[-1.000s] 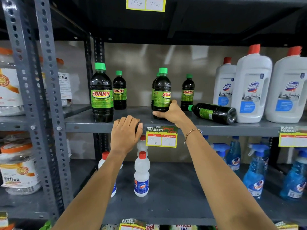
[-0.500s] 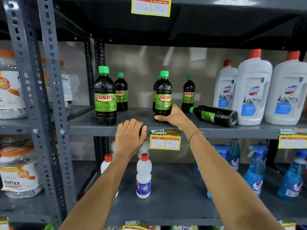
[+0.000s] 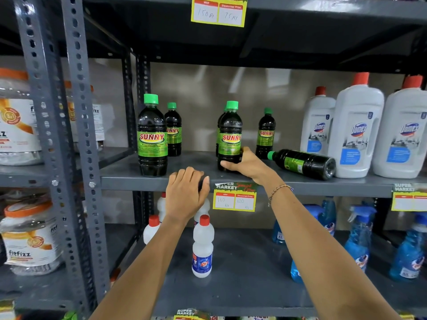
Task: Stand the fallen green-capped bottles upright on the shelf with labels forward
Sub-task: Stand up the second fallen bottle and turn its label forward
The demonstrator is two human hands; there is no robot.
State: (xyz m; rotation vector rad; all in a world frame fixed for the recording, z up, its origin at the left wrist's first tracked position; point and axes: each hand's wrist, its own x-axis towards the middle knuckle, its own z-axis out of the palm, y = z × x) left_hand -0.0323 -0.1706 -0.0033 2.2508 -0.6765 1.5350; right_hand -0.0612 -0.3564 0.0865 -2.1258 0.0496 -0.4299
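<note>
Several dark green-capped SUNNY bottles stand on the grey middle shelf [image 3: 189, 162]. My right hand [image 3: 246, 163] grips the base of the upright middle front bottle [image 3: 230, 135], whose label faces forward. One bottle [image 3: 305, 163] lies on its side to the right, cap pointing left, just beyond my right hand. At the left a front bottle [image 3: 152, 137] stands with another [image 3: 173, 130] behind it, and a further one [image 3: 265, 132] stands at the back. My left hand [image 3: 187, 192] rests curled over the shelf's front edge, holding no bottle.
Large white Domex jugs [image 3: 357, 130] with red caps stand right of the fallen bottle. A price tag [image 3: 234, 199] hangs on the shelf edge. Below are small white red-capped bottles [image 3: 202, 248] and blue spray bottles [image 3: 360, 239]. A perforated upright [image 3: 76, 135] and fitfizz jars [image 3: 30, 236] are at left.
The middle front bottle has been turned in my right hand so its SUNNY label faces forward. My left hand stays on the shelf edge. The view has shifted slightly.
</note>
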